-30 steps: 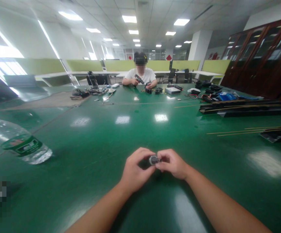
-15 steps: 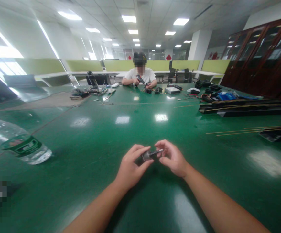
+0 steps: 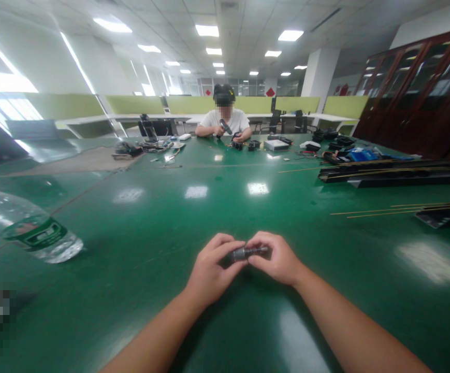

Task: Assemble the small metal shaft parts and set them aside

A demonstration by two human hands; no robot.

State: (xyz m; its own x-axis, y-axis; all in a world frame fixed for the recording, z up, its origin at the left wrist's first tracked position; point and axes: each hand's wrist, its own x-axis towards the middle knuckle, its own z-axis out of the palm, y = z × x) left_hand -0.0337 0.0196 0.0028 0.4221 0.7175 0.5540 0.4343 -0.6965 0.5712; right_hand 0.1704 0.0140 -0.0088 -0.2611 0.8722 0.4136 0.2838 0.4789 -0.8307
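Between my two hands, just above the green tabletop, lies a small dark cylindrical part [image 3: 241, 254] with a narrower shaft; its exact kind is hard to make out. My left hand [image 3: 213, 267] grips its thick body between thumb and fingers. Curled around the narrower end is my right hand [image 3: 277, 261], thumb below and fingers above. The fingertips of both hands nearly meet. Part of the shaft is hidden behind the right fingers.
A clear water bottle [image 3: 40, 235] with a green label lies to the left. On the right are black channels [image 3: 411, 178] with thin brass-coloured rods [image 3: 380, 211]. Across the table [image 3: 150, 207] a person [image 3: 225, 122] holds a dark power tool, with electronic parts around.
My right hand has closed in on the shaft, covering its bright tip, which showed before. The part has turned to lie more level.
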